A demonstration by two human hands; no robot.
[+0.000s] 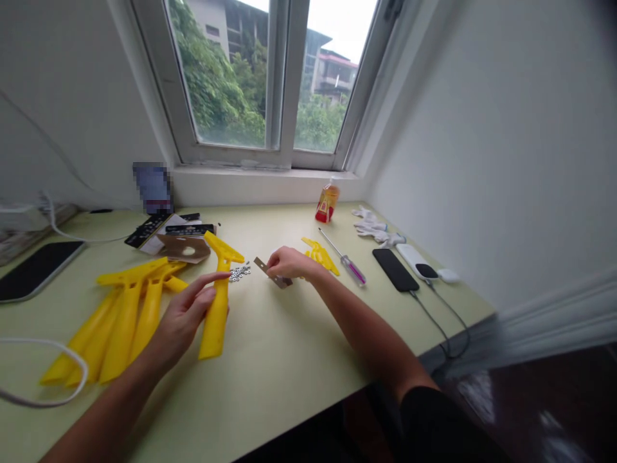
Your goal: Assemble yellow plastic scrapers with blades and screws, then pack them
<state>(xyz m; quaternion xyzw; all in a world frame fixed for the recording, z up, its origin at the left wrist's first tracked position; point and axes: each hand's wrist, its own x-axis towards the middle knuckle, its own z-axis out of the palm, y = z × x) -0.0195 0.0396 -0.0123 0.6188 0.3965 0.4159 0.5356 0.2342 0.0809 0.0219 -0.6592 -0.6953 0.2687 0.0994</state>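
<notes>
Head view: left hand (pixel 186 315) clamps yellow handle (pixel 215 315), lengthwise toward near edge of worktop (pixel 284 360); right hand (pixel 288 263), rightward of this handle, pinches metal plate (pixel 276 279).

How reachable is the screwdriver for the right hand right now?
Probably yes: the screwdriver lies just past the small yellow parts, which look low enough to reach over. The catch: the right hand appears to be gripping a metal plate, so its fingers aren't free.
</notes>
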